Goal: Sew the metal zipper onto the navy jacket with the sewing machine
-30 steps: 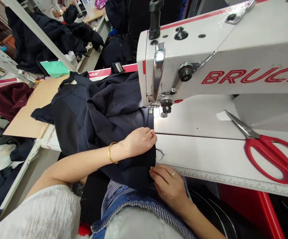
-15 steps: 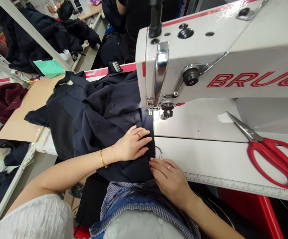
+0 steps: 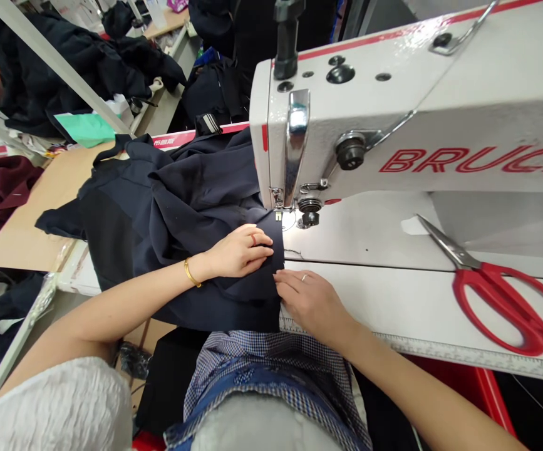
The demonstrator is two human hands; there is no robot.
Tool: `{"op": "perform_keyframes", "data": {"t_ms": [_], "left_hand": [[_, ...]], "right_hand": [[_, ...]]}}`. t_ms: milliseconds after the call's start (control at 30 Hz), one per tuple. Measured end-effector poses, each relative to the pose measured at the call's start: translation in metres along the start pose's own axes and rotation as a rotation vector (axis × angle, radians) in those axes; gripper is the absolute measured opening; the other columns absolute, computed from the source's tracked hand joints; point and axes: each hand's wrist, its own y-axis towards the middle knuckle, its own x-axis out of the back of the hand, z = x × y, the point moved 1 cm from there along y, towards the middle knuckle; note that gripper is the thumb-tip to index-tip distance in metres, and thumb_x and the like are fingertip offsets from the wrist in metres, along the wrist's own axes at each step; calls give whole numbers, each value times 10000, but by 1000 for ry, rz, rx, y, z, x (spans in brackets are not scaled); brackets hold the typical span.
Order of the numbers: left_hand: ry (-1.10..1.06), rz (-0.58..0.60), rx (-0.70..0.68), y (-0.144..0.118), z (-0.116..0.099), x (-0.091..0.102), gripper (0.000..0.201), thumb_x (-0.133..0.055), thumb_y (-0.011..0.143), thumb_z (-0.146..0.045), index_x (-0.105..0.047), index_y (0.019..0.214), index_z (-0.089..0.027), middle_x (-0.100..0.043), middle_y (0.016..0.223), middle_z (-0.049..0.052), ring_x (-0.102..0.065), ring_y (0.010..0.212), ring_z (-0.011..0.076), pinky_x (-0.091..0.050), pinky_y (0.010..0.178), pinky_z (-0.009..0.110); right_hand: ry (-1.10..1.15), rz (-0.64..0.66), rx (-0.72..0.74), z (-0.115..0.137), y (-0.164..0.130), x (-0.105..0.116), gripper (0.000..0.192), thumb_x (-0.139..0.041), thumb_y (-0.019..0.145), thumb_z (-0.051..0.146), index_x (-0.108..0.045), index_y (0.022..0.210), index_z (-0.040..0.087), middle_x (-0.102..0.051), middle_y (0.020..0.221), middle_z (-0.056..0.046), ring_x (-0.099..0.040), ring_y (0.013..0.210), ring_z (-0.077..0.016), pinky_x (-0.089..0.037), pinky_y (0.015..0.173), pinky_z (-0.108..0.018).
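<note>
A dark navy garment (image 3: pixel 177 216) lies bunched on the sewing machine bed, its straight right edge running under the presser foot (image 3: pixel 279 216). My left hand (image 3: pixel 243 250) rests palm down on the cloth just in front of the foot, fingers stretched over the fabric near that edge. Closer to my body, my right hand (image 3: pixel 311 304) has its fingertips closed at the garment's edge; the thumb is hidden. A loose dark thread (image 3: pixel 294 252) lies on the bed beside the cloth. The white sewing machine head (image 3: pixel 393 125) stands over the work.
Red-handled scissors (image 3: pixel 491 282) lie on the bed at the right. A ruler strip (image 3: pixel 431 347) follows the front table edge. Brown board (image 3: pixel 31 213) and maroon cloth (image 3: pixel 3 188) are at the left. More dark garments (image 3: pixel 83 69) hang behind a white post (image 3: pixel 59 62).
Both hands and the garment have moved forward toward the presser foot, and the loose thread has shifted forward with them. The camera view has shifted slightly.
</note>
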Motion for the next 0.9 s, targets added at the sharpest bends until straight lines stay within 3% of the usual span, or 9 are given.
{"op": "perform_keyframes", "data": {"t_ms": [100, 167, 300, 367, 500, 700, 800, 900], "left_hand": [[-7, -13, 38, 9, 12, 2, 239, -454, 839, -246, -603, 1008, -166, -577, 1056, 88, -485, 999, 172, -399, 918, 370], [-32, 2, 84, 14, 9, 11, 252, -428, 860, -279, -617, 972, -156, -576, 1052, 96, -492, 1001, 175, -402, 913, 362], [-197, 159, 204, 12, -33, 29, 448, -511, 794, -471, -565, 1084, -133, -578, 1047, 108, -519, 970, 197, -423, 884, 344], [-254, 190, 325, 4, -56, 31, 526, -538, 777, -462, -496, 1176, -120, -582, 1029, 110, -525, 945, 203, -433, 860, 346], [-466, 14, 689, -13, -72, 22, 211, -502, 814, -282, -596, 953, -153, -603, 878, 48, -536, 836, 157, -437, 795, 303], [-1244, -268, 1186, -11, -61, 25, 188, -602, 701, -301, -548, 767, -133, -562, 655, -15, -506, 568, 74, -424, 570, 195], [-1259, -412, 1289, 0, -48, 26, 112, -560, 669, -208, -511, 747, -145, -534, 604, -32, -487, 512, 64, -416, 525, 181], [-1078, -575, 1267, 9, -25, 20, 57, -450, 728, -218, -470, 751, -170, -534, 628, -28, -520, 570, 87, -454, 588, 216]], "right_hand": [[-57, -28, 2, -13, 12, 1, 214, -404, 815, 39, -585, 755, 136, -657, 846, -49, -596, 817, -150, -453, 721, -267], [-78, -7, -13, -18, 17, 2, 216, -403, 805, 46, -585, 736, 142, -654, 822, -53, -594, 791, -152, -454, 685, -264], [-102, 79, -73, -16, 16, 6, 144, -468, 748, 90, -594, 807, 127, -643, 886, -79, -573, 881, -201, -452, 730, -307], [-131, 71, -101, -10, 12, 6, 204, -484, 740, 114, -582, 917, 97, -626, 981, -106, -548, 956, -232, -442, 780, -344], [-135, 12, -173, -1, 6, 3, 324, -471, 744, 115, -514, 1062, 76, -559, 1111, -147, -516, 1014, -244, -428, 834, -370], [-124, -196, -222, -1, 15, 2, 294, -416, 727, 55, -514, 1004, 68, -544, 994, -160, -514, 932, -238, -457, 780, -350], [-129, -163, -170, -3, 23, 4, 234, -417, 722, 37, -560, 893, 109, -558, 905, -117, -513, 875, -224, -446, 767, -352], [-82, 30, -15, -6, 21, 5, 217, -409, 718, 29, -575, 807, 138, -577, 945, -94, -516, 905, -209, -422, 820, -363]]}}
